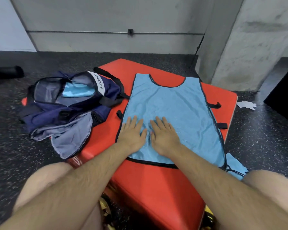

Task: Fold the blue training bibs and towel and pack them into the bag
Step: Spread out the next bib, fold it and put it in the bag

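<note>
Your left hand [133, 132] and right hand [163, 133] lie flat, palms down and fingers spread, side by side on the lower half of the blue bib [176, 113] — neither grips anything, they only press the cloth. The bib is spread open on the red mat [156, 188], neckline toward the mat's far edge, hem toward you. Its right side runs close along the mat's right edge, where two short black straps stick out; its left side leaves a strip of bare red between the cloth and the bag [65, 103].

The bag sits at the mat's left edge, partly on the mat and partly on the dark speckled floor [15, 146], its main compartment unzipped and gaping — light blue fabric [76, 92] shows inside it. A second piece of blue cloth [236, 165] hangs off the mat's near right corner, beside your knee.

The widest bare stretch of mat is the near part, between the hem and your legs. A crumpled white scrap [246, 105] lies on the floor just off the right edge.
</note>
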